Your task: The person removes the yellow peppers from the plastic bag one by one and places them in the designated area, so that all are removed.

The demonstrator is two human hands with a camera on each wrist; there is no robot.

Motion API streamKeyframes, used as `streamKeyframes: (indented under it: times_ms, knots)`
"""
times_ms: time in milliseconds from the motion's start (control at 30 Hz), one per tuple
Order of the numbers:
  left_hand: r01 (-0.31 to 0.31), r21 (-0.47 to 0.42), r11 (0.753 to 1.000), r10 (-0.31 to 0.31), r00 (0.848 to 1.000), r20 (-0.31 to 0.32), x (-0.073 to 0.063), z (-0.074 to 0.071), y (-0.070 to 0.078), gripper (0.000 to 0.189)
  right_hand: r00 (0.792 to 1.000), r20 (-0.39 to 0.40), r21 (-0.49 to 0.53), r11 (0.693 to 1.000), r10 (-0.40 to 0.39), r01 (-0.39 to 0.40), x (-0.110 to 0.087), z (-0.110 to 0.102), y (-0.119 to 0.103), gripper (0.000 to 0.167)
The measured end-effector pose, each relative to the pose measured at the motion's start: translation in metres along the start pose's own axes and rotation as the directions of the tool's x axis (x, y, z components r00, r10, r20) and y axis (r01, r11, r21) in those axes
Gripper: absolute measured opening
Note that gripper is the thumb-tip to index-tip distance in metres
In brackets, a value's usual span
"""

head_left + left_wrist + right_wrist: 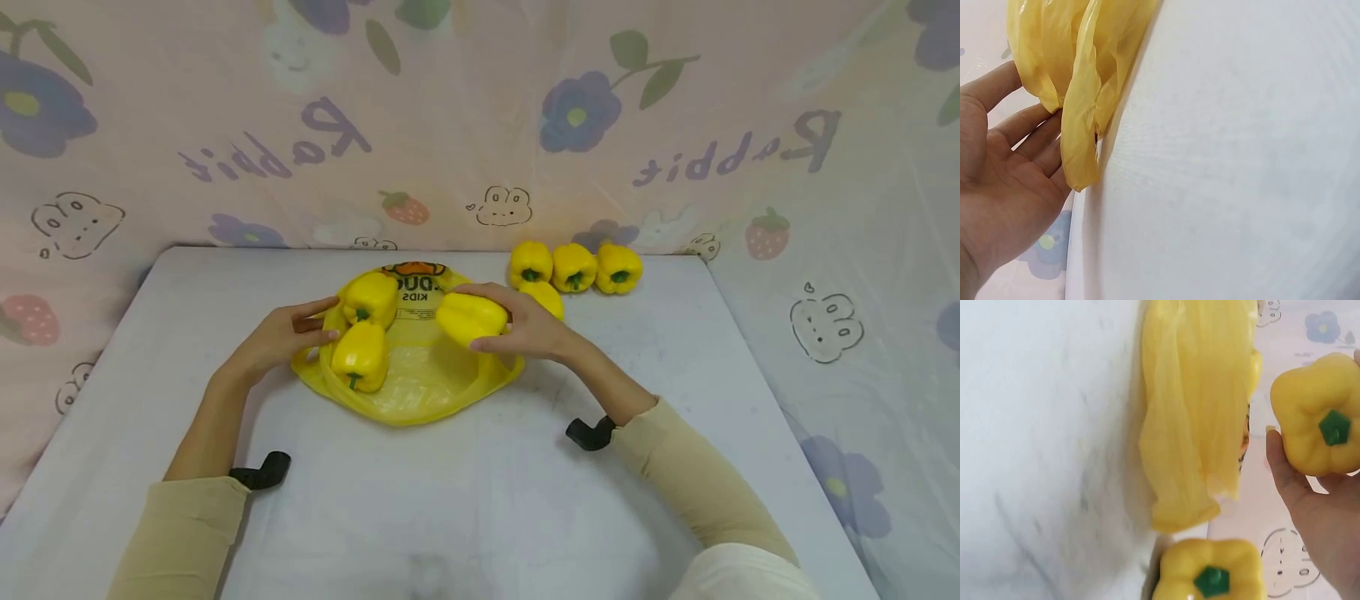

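Note:
A yellow bell pepper (471,318) is in my right hand (528,327), which grips it over the right part of a yellow plastic bag (420,387). The right wrist view shows that pepper (1316,419) with its green stem toward the camera. The bag lies with its mouth spread wide. Two more bell peppers, a rear one (371,298) and a front one (362,357), rest at the bag's left side. My left hand (288,337) touches the left rim beside them, fingers fairly straight and apart. In the left wrist view, bag folds (1082,119) hide its fingertips.
Three bell peppers stand in a row by the back edge, including a middle one (574,268). Another pepper (546,298) sits in front of them, partly hidden by my right hand. A white table (450,500) carries everything, with a printed curtain (465,125) behind.

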State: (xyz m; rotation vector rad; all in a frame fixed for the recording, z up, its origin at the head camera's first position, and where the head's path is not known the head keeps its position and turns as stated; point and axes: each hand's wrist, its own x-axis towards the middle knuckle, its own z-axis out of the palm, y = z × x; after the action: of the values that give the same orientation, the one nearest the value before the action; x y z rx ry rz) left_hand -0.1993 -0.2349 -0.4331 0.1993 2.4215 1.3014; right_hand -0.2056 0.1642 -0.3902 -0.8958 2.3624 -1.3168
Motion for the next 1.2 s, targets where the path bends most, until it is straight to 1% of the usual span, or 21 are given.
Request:
streamKeyframes:
  times_ms: [67,300,433,600,700,800,900,1067,1200]
  knots:
    - [-0.001,-0.004,1.000,0.001,1.000,0.002,0.000,0.000,0.000,0.077,1.000,-0.020,-0.015,1.000,0.011,-0.012,-0.002,-0.004,0.001,0.072]
    - [0.014,-0.003,1.000,-0.013,1.000,0.020,-0.001,-0.001,0.001,0.080,0.997,-0.066,-0.008,0.999,0.043,-0.044,-0.012,-0.019,0.001,0.072]
    - [0.011,-0.016,1.000,-0.011,1.000,0.026,-0.001,-0.002,0.002,0.080,0.990,-0.130,-0.016,0.998,0.050,-0.052,-0.018,-0.027,0.004,0.070]
    - [0.009,-0.015,1.000,-0.009,1.000,0.020,0.000,-0.002,0.002,0.079,0.971,-0.231,-0.029,0.997,0.060,-0.068,-0.024,-0.036,0.011,0.069]
    - [0.010,-0.010,1.000,-0.010,1.000,0.018,0.000,-0.002,0.002,0.078,0.957,-0.276,-0.043,0.993,0.094,-0.110,-0.026,-0.040,0.011,0.070]
    - [0.003,-0.010,1.000,-0.003,1.000,0.015,-0.001,-0.003,0.003,0.077,0.948,-0.295,-0.023,0.991,0.120,-0.132,-0.029,-0.044,0.011,0.071]
    - [-0.005,-0.015,1.000,0.005,1.000,0.014,-0.001,-0.003,0.003,0.076,0.944,-0.301,-0.009,0.989,0.136,-0.145,-0.033,-0.048,0.012,0.070]
    - [-0.011,-0.022,1.000,0.012,1.000,0.022,-0.001,-0.002,0.003,0.077,0.932,-0.332,-0.018,0.986,0.148,-0.163,-0.039,-0.054,0.018,0.068]
    - [-0.016,-0.023,1.000,0.017,1.000,0.023,-0.002,-0.003,0.003,0.077,0.918,-0.370,-0.036,0.986,0.141,-0.166,-0.042,-0.058,0.023,0.068]
